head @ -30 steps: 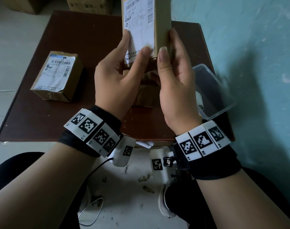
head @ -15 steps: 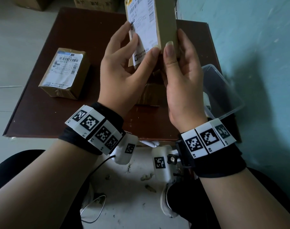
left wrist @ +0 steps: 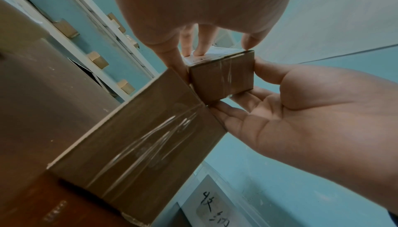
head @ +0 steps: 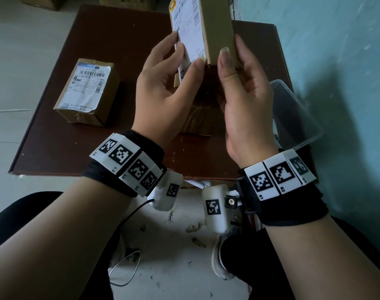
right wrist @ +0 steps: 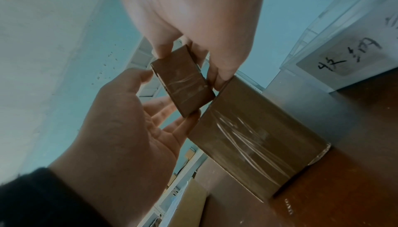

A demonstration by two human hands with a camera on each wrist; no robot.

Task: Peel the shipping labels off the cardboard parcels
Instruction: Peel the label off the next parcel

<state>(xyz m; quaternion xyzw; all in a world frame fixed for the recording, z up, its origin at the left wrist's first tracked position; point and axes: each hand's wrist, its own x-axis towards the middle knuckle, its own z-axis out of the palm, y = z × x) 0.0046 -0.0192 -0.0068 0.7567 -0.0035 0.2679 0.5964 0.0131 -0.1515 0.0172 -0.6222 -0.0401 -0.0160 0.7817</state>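
- Small parcel is held upright above the worktop, label face turned to the left hand, probably so the label edge is reachable.
- Right hand grip: thumb on the plain near side, fingers behind the box, pinching its lower end. Looks like pure bracing, so the box doesn't twist during the peel.
- Left hand grip: thumb pressed at the label's lower corner, fingertips curled onto the label face, working the paper. Can't tell if a corner is lifted yet.
- Left wrist view: taped bottom end of the parcel sits between both hands, clear of the box below.
- Second box sits on the worktop right under the hands; third box lies flat at left, label up and still stuck on, likely waiting its turn.
- Clear plastic bin at the right edge of the worktop, near the right hand; possibly for peeled labels, contents not visible.
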